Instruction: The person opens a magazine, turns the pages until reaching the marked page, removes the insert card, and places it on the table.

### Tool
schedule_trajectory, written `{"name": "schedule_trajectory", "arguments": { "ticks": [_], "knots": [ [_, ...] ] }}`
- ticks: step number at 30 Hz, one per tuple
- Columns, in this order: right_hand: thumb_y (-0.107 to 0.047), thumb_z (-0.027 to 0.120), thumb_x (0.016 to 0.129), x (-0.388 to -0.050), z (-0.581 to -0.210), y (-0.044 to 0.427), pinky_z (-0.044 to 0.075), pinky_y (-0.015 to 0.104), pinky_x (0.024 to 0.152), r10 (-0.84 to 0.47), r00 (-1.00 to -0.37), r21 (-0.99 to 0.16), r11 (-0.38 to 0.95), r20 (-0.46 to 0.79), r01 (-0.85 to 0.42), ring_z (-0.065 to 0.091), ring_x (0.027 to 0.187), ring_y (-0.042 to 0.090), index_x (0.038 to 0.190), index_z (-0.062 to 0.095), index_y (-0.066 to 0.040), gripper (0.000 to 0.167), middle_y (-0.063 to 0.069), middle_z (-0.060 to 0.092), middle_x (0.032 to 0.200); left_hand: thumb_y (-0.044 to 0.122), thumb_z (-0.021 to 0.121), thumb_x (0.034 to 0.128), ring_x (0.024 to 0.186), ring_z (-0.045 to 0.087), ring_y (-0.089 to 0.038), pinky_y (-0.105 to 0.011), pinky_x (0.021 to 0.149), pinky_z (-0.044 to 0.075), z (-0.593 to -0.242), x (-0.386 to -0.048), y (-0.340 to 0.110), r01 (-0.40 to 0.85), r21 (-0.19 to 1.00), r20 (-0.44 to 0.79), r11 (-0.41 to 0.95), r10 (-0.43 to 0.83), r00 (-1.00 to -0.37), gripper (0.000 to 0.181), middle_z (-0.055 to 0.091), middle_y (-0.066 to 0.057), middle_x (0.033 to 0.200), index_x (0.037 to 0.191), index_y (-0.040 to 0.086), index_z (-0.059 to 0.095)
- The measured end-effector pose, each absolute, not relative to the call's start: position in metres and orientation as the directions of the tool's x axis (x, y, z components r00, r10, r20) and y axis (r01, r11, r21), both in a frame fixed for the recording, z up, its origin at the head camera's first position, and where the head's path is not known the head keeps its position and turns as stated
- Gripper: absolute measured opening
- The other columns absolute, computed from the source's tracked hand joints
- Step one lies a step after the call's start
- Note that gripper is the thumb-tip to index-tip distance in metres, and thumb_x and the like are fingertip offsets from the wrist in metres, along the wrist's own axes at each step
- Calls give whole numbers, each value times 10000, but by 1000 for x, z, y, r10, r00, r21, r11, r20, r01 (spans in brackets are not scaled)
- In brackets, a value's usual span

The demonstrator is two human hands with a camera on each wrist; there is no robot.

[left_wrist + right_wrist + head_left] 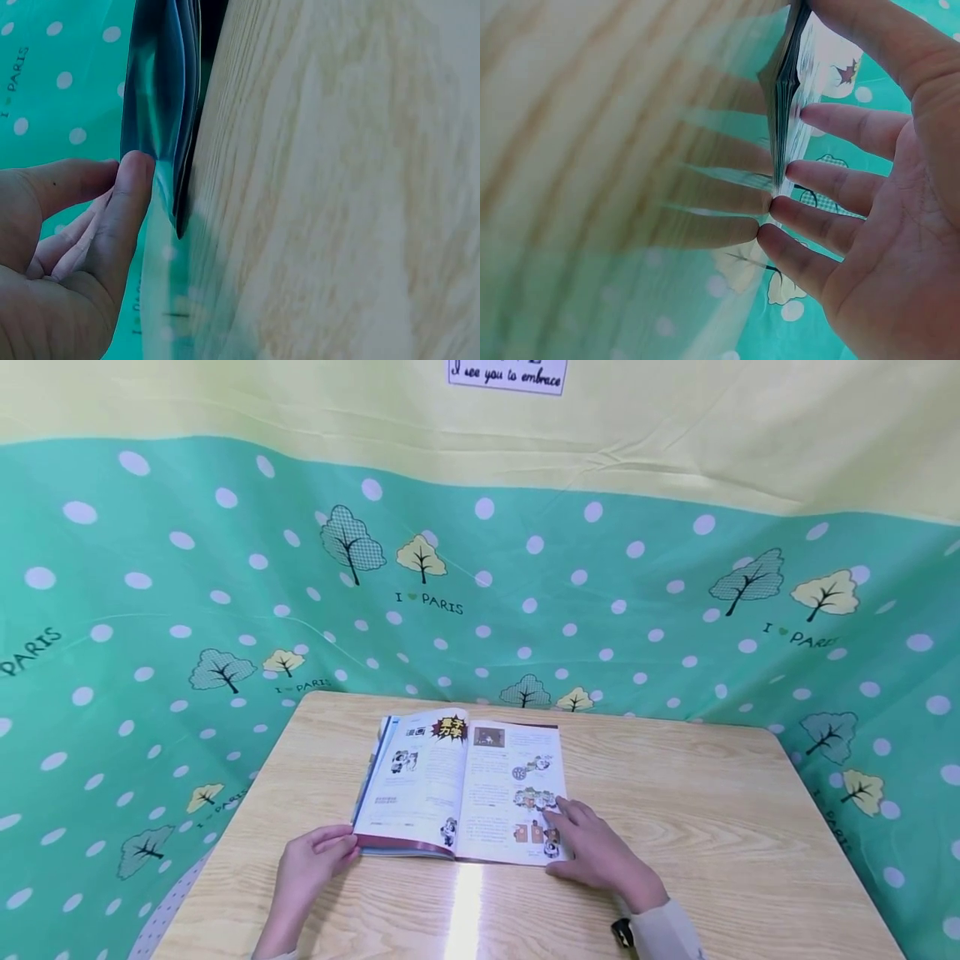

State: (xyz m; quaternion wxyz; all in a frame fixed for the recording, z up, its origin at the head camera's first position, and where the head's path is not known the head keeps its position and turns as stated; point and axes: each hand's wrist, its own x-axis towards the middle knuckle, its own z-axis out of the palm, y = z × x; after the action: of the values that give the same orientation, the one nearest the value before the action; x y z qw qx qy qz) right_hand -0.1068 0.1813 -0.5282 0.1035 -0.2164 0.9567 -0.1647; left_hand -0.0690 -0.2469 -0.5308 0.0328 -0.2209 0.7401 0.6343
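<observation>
An open magazine (483, 793) with printed text and small cartoon figures lies on the wooden table. At its lower left corner, my left hand (313, 860) pinches the edge between thumb and index finger. The left wrist view shows that hand (75, 247) with thumb and fingertip meeting at the side of the magazine (161, 75). My right hand (596, 847) rests along the right page's outer edge, fingers extended. Seen in the right wrist view, this hand (892, 195) has spread fingers touching the side of the page stack (784, 112), the thumb near its lower corner.
The wooden table (675, 827) reaches back to a green dotted curtain (615, 560) printed with trees and lettering. A bright light reflection lies on the tabletop in front of the magazine. A dark band (622, 932) sits at the right wrist.
</observation>
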Motion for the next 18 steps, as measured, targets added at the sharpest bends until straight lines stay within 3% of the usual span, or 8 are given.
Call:
{"name": "schedule_trajectory", "arguments": {
  "ticks": [12, 18],
  "knots": [
    [-506, 722, 883, -105, -529, 187, 335, 600, 1144, -457, -880, -415, 831, -127, -372, 322, 1419, 409, 1443, 538, -115, 708, 183, 359, 1562, 19, 734, 892, 801, 733, -242, -295, 742, 635, -538, -67, -256, -382, 920, -340, 88, -304, -890, 397, 723, -226, 975, 1215, -163, 594],
    [-481, 663, 942, -106, -527, 192, 363, 567, 1140, -462, -884, -468, 799, -74, -378, 399, 1376, 396, 1377, 602, -97, 584, 200, 447, 1495, 54, 746, 892, 816, 733, -232, -294, 741, 636, -537, -67, -258, -385, 917, -339, 103, -309, -889, 415, 725, -222, 990, 1219, -154, 599]
  ]
}}
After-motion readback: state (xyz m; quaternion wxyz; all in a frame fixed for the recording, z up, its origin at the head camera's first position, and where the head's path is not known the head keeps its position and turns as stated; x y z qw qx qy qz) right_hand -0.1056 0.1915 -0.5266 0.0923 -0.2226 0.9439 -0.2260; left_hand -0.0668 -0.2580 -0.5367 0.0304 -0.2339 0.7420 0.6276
